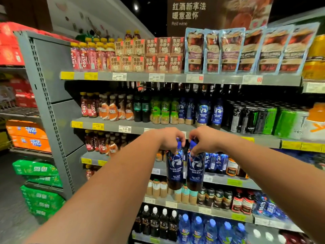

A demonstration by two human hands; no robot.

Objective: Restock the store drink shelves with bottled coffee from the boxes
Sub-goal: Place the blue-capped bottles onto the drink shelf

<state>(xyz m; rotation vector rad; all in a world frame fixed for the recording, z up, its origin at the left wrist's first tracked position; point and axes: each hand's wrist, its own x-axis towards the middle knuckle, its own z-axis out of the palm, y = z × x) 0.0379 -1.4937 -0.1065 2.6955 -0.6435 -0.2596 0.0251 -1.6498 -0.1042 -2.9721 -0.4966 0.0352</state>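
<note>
Two dark blue bottled coffees hang side by side in front of the drink shelves. My left hand (168,139) grips the left bottle (174,170) by its blue cap and neck. My right hand (202,139) grips the right bottle (195,171) the same way. Both bottles hang upright in the air, below the edge of the second shelf (109,126). On that shelf, just above my hands, stand several matching blue coffee bottles (203,112). More of them (215,162) stand on the third shelf, behind and to the right of the held pair.
The grey shelf unit holds red and orange coffee bottles (107,110) at the left, green bottles (162,111) in the middle and cans (255,118) at the right. Water bottles (211,229) fill the bottom row. Stacked drink cases (37,173) line the aisle on the left.
</note>
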